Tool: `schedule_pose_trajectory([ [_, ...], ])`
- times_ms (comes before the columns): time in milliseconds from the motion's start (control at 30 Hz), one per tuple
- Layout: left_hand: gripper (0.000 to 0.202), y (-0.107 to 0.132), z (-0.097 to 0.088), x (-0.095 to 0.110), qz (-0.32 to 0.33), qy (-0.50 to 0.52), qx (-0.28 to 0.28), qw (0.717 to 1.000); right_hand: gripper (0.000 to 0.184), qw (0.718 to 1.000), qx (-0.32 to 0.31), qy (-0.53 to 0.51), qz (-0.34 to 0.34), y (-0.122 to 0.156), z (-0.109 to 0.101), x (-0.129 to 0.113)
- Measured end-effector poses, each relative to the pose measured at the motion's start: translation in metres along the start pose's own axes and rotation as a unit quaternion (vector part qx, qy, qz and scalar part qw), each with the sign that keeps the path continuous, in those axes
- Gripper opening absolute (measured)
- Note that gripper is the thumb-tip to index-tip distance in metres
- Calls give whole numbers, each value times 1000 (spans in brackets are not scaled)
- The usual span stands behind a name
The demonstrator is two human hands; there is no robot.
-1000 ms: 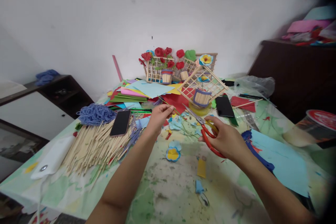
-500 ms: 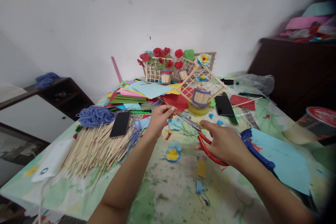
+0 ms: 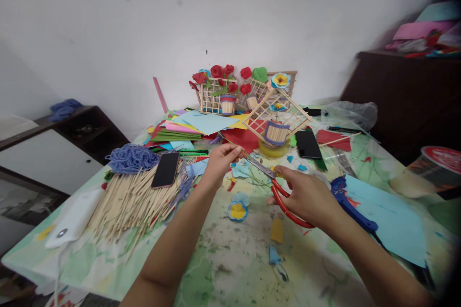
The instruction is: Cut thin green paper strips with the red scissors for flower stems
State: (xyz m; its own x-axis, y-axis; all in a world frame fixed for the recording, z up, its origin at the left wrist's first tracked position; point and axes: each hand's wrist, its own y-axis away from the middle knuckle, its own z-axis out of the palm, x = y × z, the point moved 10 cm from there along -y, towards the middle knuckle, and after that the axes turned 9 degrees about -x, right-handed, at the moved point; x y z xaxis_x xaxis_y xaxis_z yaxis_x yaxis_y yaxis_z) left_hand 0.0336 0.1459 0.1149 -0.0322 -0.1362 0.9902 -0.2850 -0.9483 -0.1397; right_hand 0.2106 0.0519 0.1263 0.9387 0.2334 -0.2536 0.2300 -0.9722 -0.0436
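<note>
My right hand (image 3: 306, 194) is closed through the red handles of a pair of scissors (image 3: 275, 183), whose blades point left toward my left hand. My left hand (image 3: 219, 162) pinches a thin wooden stick (image 3: 231, 143) between thumb and fingers, just above the table (image 3: 230, 259). The scissor tips meet the stick near my left fingertips. A blue and yellow paper flower (image 3: 237, 210) lies on the table below and between my hands.
A heap of wooden sticks (image 3: 131, 199) with a black phone (image 3: 165, 169) and blue yarn (image 3: 131, 157) lies left. Coloured paper sheets (image 3: 187, 127), stick lattices with paper flowers (image 3: 277, 117), a second phone (image 3: 308, 144) and a light blue sheet (image 3: 391, 223) crowd the back and right.
My right hand moved the scissors left so the blades now reach the stick; the blades have narrowed. My left hand stayed in place.
</note>
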Motion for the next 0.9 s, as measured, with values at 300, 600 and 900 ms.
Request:
schedule_pose_trajectory([
  [300,30,0,0,-1,-2,15,0,1000,46,1000,0,-9,8,0,0,1],
  [600,30,0,-1,-3,-4,22,5,1000,43,1000,3,-16,7,0,-1,1],
  [900,31,0,-2,-3,-8,26,12,1000,43,1000,5,-19,2,1,-2,0],
])
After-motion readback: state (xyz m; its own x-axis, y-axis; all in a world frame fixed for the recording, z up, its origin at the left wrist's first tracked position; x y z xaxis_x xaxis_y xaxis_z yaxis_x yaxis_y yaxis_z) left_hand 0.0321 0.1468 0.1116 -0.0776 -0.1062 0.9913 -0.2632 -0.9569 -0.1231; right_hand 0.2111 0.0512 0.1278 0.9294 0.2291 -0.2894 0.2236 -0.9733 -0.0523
